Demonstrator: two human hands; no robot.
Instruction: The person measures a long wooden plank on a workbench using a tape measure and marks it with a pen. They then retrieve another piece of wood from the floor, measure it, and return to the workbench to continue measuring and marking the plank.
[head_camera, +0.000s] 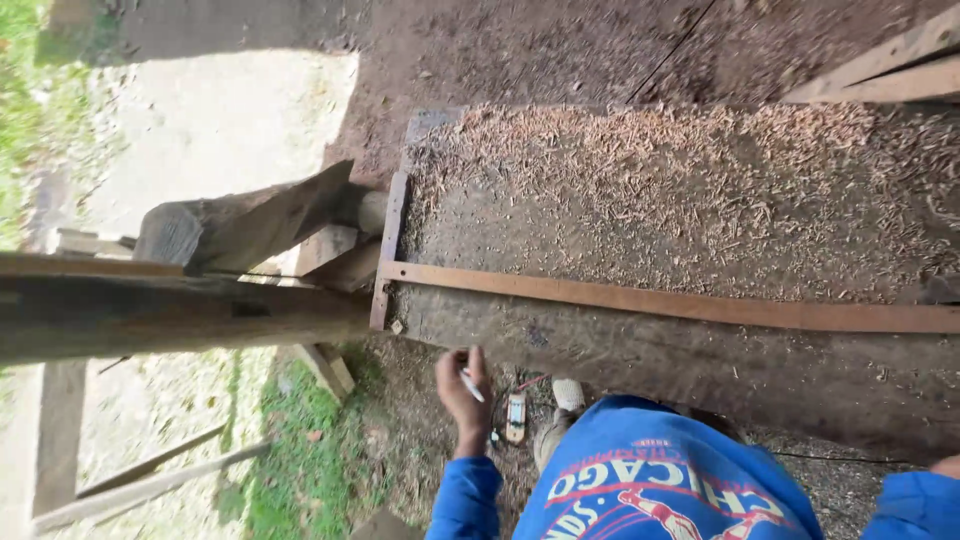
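Observation:
My left hand (461, 385) is raised just below the near edge of a big, rough timber slab (640, 350) and is closed around a small white marker (472, 386). A long, rusty-brown L-shaped square (680, 303) lies flat on the slab, its short arm (390, 240) running along the slab's left end. Pale wood chips (660, 170) cover the slab's far half. Of my right hand (947, 466) only a sliver shows at the right edge, past my blue sleeve, and its fingers are hidden.
A dark log (150, 312) reaches in from the left, with a wedge-shaped wood block (245, 222) above it. A small tool (515, 416) and my shoe (567, 394) are on the dirt below the slab. Planks (880, 72) lie at the top right. Grass (290, 460) shows at lower left.

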